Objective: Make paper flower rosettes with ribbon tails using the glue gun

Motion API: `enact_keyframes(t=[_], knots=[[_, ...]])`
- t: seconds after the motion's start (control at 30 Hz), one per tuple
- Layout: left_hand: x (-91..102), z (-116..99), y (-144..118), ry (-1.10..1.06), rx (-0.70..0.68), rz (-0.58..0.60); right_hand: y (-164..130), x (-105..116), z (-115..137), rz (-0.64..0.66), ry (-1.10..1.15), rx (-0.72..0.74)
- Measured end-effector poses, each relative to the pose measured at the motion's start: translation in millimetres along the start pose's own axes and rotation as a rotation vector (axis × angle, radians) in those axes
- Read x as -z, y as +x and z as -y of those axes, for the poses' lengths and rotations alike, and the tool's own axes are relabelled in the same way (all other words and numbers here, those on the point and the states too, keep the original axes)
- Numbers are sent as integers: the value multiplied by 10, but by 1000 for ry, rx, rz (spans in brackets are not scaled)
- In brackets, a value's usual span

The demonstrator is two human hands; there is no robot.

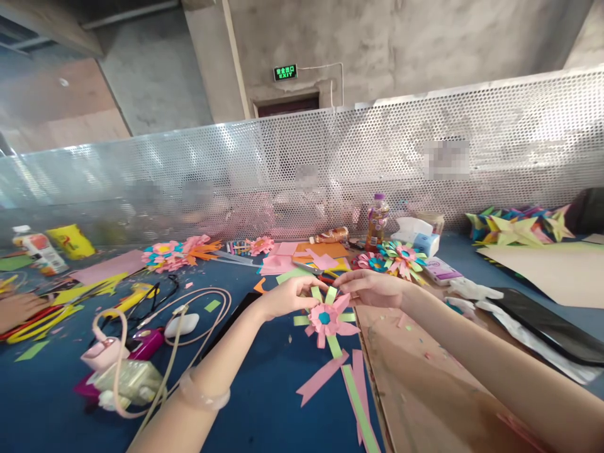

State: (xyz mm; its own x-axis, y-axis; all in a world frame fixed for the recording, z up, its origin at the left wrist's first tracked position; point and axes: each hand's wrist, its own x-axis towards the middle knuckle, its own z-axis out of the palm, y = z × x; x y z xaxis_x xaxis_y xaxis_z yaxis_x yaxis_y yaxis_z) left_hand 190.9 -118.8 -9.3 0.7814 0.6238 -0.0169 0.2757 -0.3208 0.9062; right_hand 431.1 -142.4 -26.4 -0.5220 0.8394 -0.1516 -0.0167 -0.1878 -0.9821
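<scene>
Both my hands are at a paper flower (324, 318) with a blue centre, pink petals and light green strips around it. My left hand (290, 297) is closed on its upper left edge, thumb and fingers pinched near a green strip. At the upper right edge, my right hand (375, 288) has its fingers bent together by a green strip and a pink petal; the exact grip is partly hidden. Below the flower lie a pink paper strip (323, 377) with a notched end and a long green strip (359, 406).
A cardboard sheet (425, 371) covers the table's right part. Cables, a glue gun (136, 299) and a white mouse-like object (182, 324) lie left. Another person's hand (21, 311) is near scissors at far left. Finished flowers (403, 259), a bottle (377, 223) and a perforated metal screen (189, 182) stand behind.
</scene>
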Motion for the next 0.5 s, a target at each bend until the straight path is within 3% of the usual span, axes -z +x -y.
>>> enact_keyframes(t=[0.1,0.27,0.37,0.5], knots=[[23,0,-21,48,41,-12,15,30,-9,-57,-58,27],[114,-1,-41,295,101,-194,45,89,-27,-158,-311,55],[322,85,-41,405,92,-455,78,105,-83,-190,-550,34],[796,259,-134,552,118,-990,104,71,-128,-304,-840,46]])
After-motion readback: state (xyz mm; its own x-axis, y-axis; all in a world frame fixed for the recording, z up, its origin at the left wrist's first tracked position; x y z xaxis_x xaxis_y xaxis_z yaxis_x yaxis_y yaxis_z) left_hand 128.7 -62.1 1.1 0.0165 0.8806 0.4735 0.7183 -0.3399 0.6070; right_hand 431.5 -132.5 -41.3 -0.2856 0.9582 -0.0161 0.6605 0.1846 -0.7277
